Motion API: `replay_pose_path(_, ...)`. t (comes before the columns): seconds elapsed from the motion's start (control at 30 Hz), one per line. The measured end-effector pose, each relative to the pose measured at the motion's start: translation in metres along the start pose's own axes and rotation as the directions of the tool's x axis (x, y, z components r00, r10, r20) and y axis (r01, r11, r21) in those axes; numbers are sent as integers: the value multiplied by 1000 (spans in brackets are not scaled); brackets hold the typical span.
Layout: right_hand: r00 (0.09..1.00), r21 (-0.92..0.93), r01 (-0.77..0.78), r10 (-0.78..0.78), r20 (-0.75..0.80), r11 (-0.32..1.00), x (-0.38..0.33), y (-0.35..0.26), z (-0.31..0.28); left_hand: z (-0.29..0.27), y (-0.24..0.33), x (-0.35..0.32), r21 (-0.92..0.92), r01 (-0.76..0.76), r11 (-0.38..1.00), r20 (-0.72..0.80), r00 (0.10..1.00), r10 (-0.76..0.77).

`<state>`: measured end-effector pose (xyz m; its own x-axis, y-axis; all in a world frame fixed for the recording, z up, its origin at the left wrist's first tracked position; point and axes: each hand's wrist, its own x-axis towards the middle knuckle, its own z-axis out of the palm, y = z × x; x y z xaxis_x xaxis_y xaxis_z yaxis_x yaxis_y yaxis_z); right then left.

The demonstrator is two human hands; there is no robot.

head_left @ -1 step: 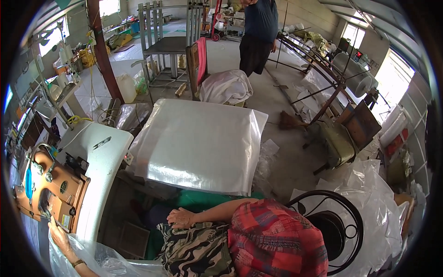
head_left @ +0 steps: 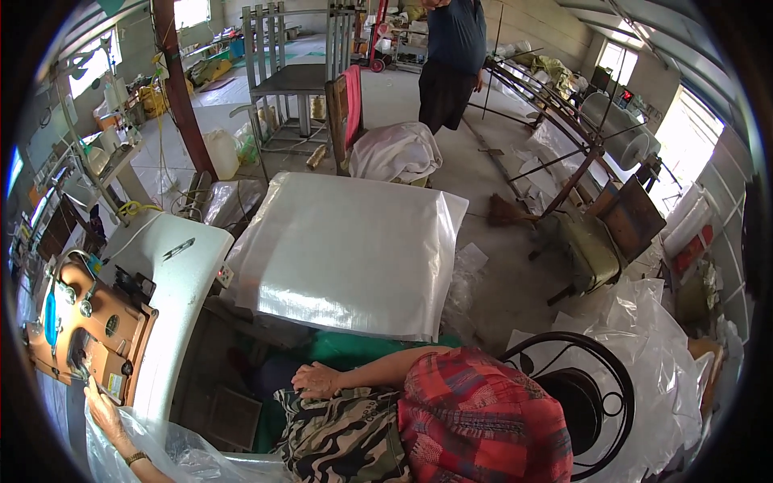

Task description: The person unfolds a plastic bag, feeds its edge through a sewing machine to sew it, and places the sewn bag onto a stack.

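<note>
My left hand (head_left: pixel 107 419) is at the working end of a tan-orange sewing machine (head_left: pixel 93 322) at the lower left, with a watch-like band on its wrist. Its fingers are together at the edge of a clear plastic sheet (head_left: pixel 183 447), which spreads under the wrist; the fingertips are partly hidden. My right hand (head_left: pixel 316 380) rests on my camouflage-patterned lap (head_left: pixel 342 435), fingers apart and slightly bent, holding nothing. White machine table (head_left: pixel 173 294) runs beside the machine, with small thread snips (head_left: pixel 179 249) lying on it.
A stack of whitish plastic sheeting (head_left: pixel 346 249) lies ahead of me. At right are a black metal chair (head_left: pixel 624 386), crumpled clear film (head_left: pixel 644 354) and a padded chair (head_left: pixel 588 249). Another person (head_left: pixel 452 64) stands further back, near a broom (head_left: pixel 509 212) and a roll rack (head_left: pixel 616 133).
</note>
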<state>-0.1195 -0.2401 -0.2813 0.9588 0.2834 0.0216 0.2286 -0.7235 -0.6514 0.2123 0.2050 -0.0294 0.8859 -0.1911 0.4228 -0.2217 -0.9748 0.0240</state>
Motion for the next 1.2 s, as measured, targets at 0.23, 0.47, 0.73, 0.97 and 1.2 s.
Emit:
replay_pose_path(0.23, 1000, -1, 6, -6, 24, 1000, 4, -3, -5, 14, -14, 0, -71, -103, 992, -141, 986, 93)
replay_pose_path(0.47, 999, 2, -27, 27, 39, 1000, 3, -9, -10, 22, -23, 2, -43, -159, 986, -207, 967, 147)
replay_pose_path(0.73, 883, 377, -71, 234, -407, 924, -31, -2, -51, -4, 15, 2, -51, -47, 998, 39, 998, 49)
replay_pose_path(0.97, 111, 290, 103, 278, -954, 952, -99, -79, -289, 6, -9, -5, -32, -9, 999, -73, 997, 7)
replay_pose_path(1.2, -161, -789, -399, -883, -442, 467, -145, -151, -331, -4, 13, -4, -39, -30, 999, -75, 997, 27)
